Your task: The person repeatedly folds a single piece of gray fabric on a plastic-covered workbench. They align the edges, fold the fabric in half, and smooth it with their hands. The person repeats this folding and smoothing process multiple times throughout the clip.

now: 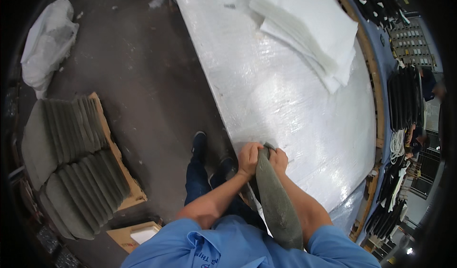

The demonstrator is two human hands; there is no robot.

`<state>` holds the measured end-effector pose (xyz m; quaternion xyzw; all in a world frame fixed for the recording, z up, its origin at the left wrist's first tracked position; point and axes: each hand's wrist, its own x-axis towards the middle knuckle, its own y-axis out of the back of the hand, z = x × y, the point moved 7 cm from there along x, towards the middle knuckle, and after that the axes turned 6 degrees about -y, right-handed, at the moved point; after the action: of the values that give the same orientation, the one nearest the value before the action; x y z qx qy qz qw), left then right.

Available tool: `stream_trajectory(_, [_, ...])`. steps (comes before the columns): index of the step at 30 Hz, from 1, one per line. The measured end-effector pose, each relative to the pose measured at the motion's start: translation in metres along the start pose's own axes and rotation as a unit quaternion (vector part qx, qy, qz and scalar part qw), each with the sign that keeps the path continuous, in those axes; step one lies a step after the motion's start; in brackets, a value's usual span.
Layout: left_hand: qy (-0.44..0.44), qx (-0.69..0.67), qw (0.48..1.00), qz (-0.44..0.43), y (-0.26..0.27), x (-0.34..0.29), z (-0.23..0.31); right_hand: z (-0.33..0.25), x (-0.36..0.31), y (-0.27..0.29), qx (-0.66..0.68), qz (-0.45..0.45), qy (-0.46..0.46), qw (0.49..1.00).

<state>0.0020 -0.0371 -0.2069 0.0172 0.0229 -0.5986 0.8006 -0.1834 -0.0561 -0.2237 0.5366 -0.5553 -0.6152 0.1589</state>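
A long grey-green stuffed fabric cushion (277,203) runs from my chest up to the near edge of a table wrapped in shiny clear film (285,101). My left hand (249,157) grips the cushion's top end from the left. My right hand (278,160) pinches the same end from the right, fingers closed on the fabric. Both hands are at the table's near edge, and the cushion hangs down between my forearms.
A stack of white padding sheets (309,28) lies at the table's far end. On the floor to the left, rows of grey cushions (71,158) sit on cardboard, with a white plastic bag (47,42) beyond. Dark cushions (404,101) stand at right, near another person.
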Motion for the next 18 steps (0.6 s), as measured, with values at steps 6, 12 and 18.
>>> stream_trajectory(6, [0.141,-0.122,0.982,-0.03,-0.005,-0.042,0.018,0.002,-0.043,0.071,0.117,0.061,0.027,0.991])
stream_trajectory(12, [0.168,-0.359,0.889,-0.23,-0.082,0.0,0.145,-0.032,-0.057,0.247,0.356,0.208,0.086,0.907])
stream_trajectory(18, [-0.1,-0.284,0.903,-0.305,-0.115,0.049,0.319,-0.039,-0.085,0.36,0.594,0.254,0.195,0.738])
